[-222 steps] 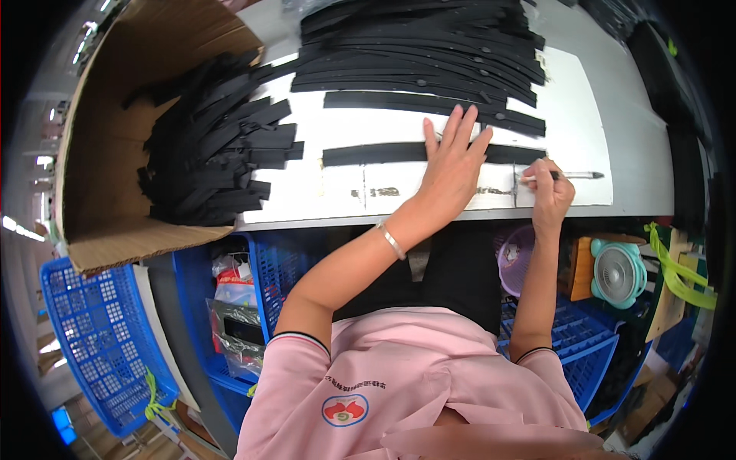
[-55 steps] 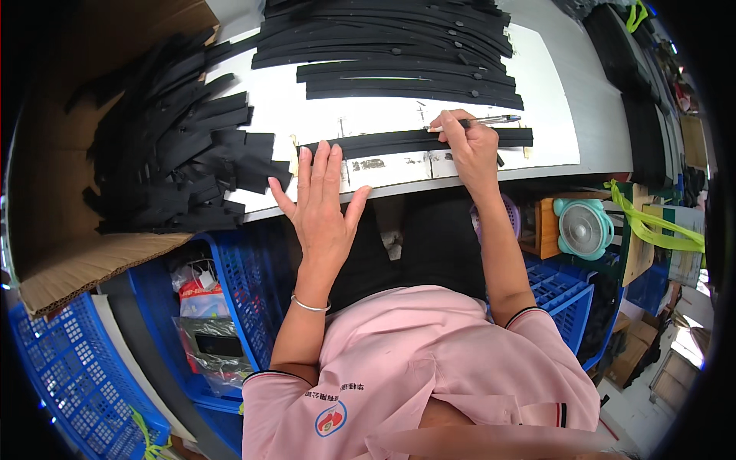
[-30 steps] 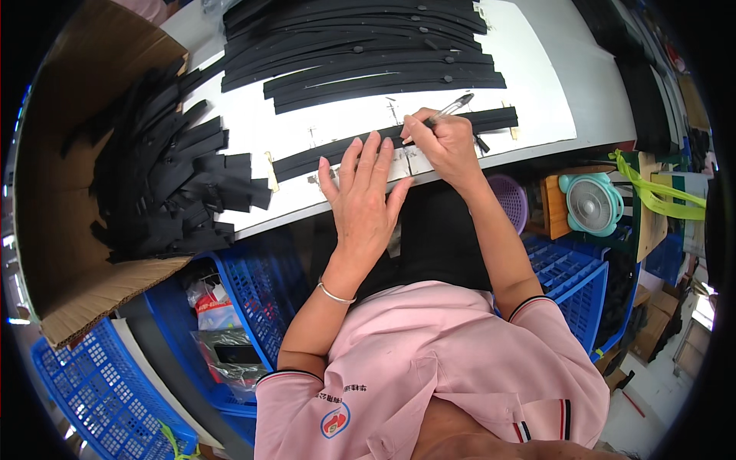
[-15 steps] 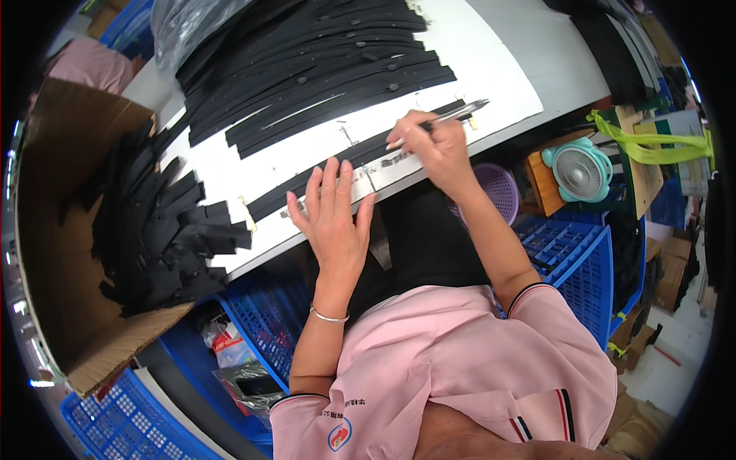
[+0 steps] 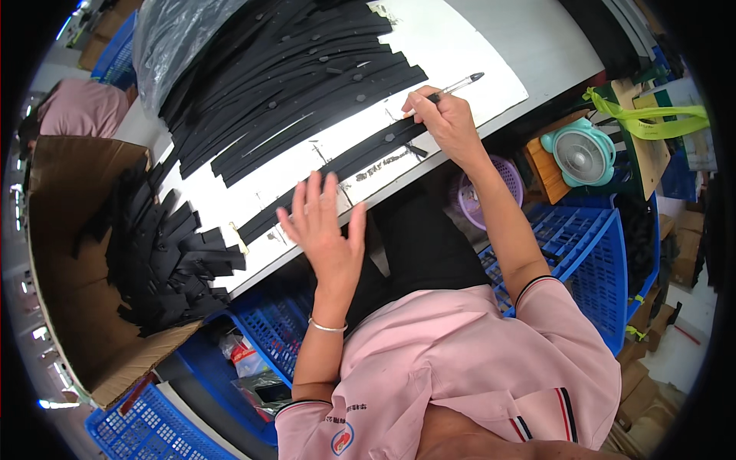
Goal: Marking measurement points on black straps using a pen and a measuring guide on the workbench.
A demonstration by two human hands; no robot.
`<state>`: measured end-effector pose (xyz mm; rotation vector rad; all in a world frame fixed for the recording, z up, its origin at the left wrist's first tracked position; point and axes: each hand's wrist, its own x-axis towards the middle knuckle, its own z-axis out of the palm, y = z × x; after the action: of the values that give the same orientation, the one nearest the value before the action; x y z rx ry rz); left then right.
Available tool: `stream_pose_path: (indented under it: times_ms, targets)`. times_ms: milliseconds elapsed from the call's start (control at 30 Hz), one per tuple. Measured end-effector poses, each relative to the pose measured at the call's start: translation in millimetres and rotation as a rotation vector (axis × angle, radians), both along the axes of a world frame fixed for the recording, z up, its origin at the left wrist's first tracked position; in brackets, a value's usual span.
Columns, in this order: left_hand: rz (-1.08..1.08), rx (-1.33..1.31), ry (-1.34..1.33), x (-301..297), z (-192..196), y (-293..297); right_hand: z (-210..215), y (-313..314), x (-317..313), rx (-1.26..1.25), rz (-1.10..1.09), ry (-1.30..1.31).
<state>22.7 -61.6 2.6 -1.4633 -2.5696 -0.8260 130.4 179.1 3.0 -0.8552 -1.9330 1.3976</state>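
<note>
My right hand (image 5: pixel 445 123) grips a pen (image 5: pixel 454 86) near the right end of a long black strip (image 5: pixel 337 170) lying along the front edge of the white table (image 5: pixel 468 54). My left hand (image 5: pixel 326 230) is raised flat with its fingers spread, just above the strip's middle and the table edge, holding nothing. Behind the strip lies a fanned heap of similar black strips (image 5: pixel 291 84).
A cardboard box (image 5: pixel 69 307) with several black strips (image 5: pixel 161 261) stands at the left. Blue plastic crates (image 5: pixel 590 261) sit under the table, with a purple basket (image 5: pixel 479 207) and a small teal fan (image 5: pixel 580 157) at the right. Another person in pink (image 5: pixel 73 107) is far left.
The view has swung so the table tilts up to the right. My left hand has lifted off the strip toward the table's edge. My right hand stays at the strip's right end with the pen.
</note>
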Motion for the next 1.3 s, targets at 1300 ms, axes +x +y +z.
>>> stream_pose_path:
  times_ms: [1300]
  targets:
    - [-0.072, 0.311, -0.126, 8.4, -4.7, 113.0, -9.7, -0.3, 4.6, 0.109, 0.127, 0.096]
